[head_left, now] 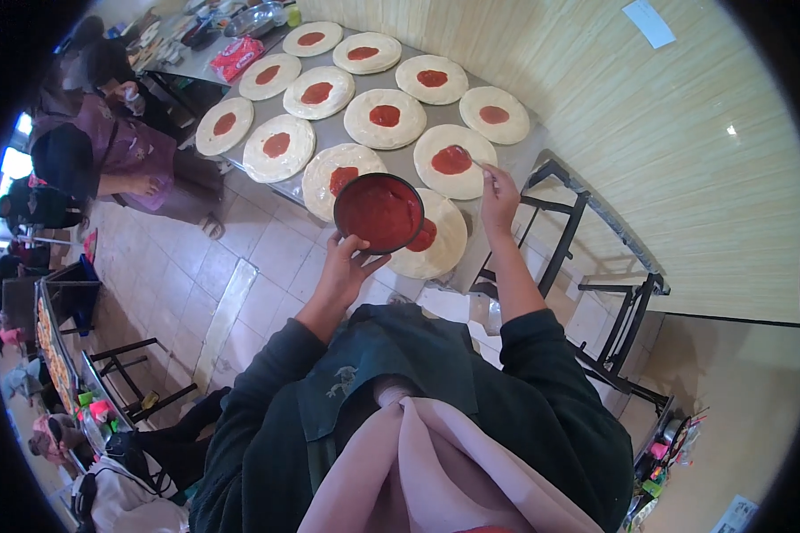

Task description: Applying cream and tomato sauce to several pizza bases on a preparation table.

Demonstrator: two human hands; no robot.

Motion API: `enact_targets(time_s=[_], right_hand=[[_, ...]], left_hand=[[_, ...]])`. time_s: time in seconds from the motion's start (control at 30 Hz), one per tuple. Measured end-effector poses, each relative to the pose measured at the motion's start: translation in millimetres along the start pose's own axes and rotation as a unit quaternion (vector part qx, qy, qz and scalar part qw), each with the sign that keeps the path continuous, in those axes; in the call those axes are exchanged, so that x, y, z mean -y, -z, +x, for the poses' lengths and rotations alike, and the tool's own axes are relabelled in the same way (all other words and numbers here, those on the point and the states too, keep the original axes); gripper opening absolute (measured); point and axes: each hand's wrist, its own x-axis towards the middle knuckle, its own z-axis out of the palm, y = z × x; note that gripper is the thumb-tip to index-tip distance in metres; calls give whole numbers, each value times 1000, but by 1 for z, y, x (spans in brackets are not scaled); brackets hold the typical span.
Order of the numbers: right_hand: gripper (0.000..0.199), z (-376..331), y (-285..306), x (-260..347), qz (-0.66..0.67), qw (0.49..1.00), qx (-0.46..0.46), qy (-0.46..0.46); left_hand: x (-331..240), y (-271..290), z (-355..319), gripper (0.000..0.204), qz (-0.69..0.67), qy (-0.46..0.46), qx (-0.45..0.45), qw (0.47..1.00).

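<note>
My left hand (348, 262) grips a dark round bowl (339, 211) of red sauce (379, 213) by its near rim. The bowl hangs over the near dough rounds and hides part of two of them. In my right hand (500, 201) is a spoon (477, 163), its tip on the red patch (451, 160) of a pale dough round (471, 184) at the near right. Several more flat dough rounds (385, 133) lie in rows, each with a red sauce patch at its middle.
A metal table (331, 133) carries the dough rounds. Behind it stand a red packet (237, 59) and a metal bowl (256, 19). A black metal frame (560, 231) stands at the right, beside the wall (613, 115). A person in a purple apron (140, 147) is at the left.
</note>
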Motion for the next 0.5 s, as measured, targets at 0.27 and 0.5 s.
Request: enact_targets(time_s=[0.27,0.5], right_hand=[[17,4,-2,-27,35,994,-45,-93],[15,12,20,24,250,909,-140,-301]], left_hand=[[-4,-1,-3,71,9,-7,-2,1000],[-6,-21,-5,51,18,-4,-26,999]])
